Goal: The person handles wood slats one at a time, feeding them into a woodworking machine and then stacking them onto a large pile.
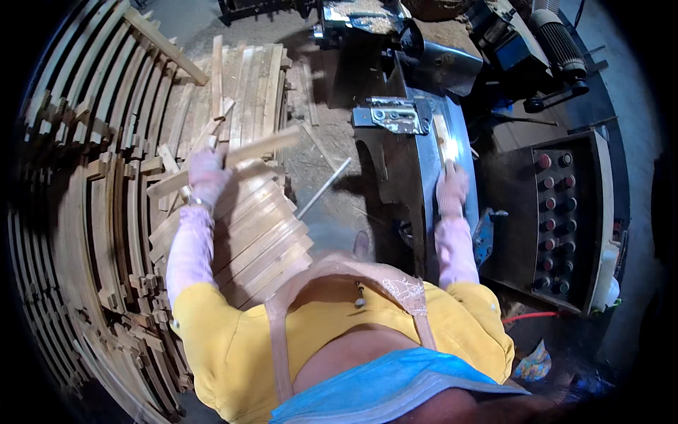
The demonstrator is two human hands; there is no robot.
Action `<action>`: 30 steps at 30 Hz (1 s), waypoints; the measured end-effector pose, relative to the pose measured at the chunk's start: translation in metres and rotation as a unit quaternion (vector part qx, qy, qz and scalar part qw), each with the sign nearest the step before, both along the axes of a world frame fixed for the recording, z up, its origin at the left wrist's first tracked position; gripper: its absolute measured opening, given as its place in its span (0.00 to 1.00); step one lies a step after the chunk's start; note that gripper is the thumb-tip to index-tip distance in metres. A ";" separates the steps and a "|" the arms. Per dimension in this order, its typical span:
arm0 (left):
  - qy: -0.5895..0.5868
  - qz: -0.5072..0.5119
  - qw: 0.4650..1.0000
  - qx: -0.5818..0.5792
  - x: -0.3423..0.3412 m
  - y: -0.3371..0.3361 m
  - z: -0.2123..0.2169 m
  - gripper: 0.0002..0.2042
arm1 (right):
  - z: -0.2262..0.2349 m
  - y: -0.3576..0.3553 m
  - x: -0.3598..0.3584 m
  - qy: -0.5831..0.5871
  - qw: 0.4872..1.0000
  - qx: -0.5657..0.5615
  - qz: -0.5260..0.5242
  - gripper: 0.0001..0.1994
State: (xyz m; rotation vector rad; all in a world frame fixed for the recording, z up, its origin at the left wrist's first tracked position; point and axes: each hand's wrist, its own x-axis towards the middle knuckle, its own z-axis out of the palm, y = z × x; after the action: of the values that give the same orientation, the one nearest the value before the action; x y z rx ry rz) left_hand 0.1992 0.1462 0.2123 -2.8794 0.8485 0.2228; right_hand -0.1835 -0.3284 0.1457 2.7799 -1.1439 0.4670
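Left hand (207,178) round a long, pale, flat wooden strip (267,146); right hand (453,188) at a narrow, pale wooden piece (441,133)

I have the fingers of my left hand clamped on the strip, which slants over the far edge of a near pile of pale, straight-edged wooden boards (258,233), on my left. On my right, the narrow piece lies lengthwise on a smooth blue-grey steel machine bed (428,180), just right of a silvery metal guide block (393,116). My right hand touches its near end; I cannot tell whether the fingers close round it or only press.

The work looks under way to me, not finished: one piece is on the bed, and another is in my grip, away from the machine. Plenty of wood lies beside me: the near pile, a far pile of pale wooden slats (256,88), and tall stacks of curved brown wooden lengths (95,226) at far left. Which of these are done and which are left, I cannot tell.
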 end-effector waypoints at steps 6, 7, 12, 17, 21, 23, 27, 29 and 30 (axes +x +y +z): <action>-0.005 -0.014 1.000 -0.023 -0.115 0.080 -0.008 0.25 | -0.014 0.035 -0.113 0.009 0.999 -0.016 0.033 0.23; 0.003 -0.004 1.000 -0.014 -0.127 0.078 -0.005 0.24 | -0.012 0.023 -0.082 0.023 0.999 -0.006 0.026 0.23; -0.023 -0.132 0.986 -0.103 -0.138 0.006 0.004 0.15 | 0.009 -0.081 0.129 0.076 0.993 0.057 -0.071 0.12; 0.072 -0.251 0.964 -0.044 -0.140 -0.078 0.047 0.11 | -0.002 0.074 0.157 -0.050 0.811 0.453 0.366 0.19; -0.124 -0.337 0.901 -0.242 -0.135 -0.093 0.020 0.15 | 0.043 0.179 0.101 0.062 0.777 0.543 0.311 0.26; -0.135 -0.320 0.861 -0.372 -0.113 -0.087 0.025 0.15 | 0.045 0.157 0.069 -0.037 0.765 0.603 0.223 0.26; 0.036 0.040 0.961 -0.273 -0.032 0.000 -0.074 0.25 | 0.054 0.106 -0.035 -0.091 0.921 0.368 0.085 0.26; 0.062 0.184 0.973 -0.126 0.012 0.072 -0.130 0.28 | 0.046 0.095 -0.084 -0.032 0.982 0.185 0.018 0.27; 0.116 0.227 0.965 -0.066 0.020 0.081 -0.129 0.29 | 0.037 0.097 -0.109 -0.006 0.989 0.141 -0.043 0.27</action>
State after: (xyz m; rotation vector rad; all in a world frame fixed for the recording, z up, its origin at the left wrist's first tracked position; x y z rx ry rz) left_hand 0.2190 0.2270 0.0831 -3.1802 0.2167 0.5772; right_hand -0.2926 -0.2311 0.1828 2.9465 -1.4277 0.3373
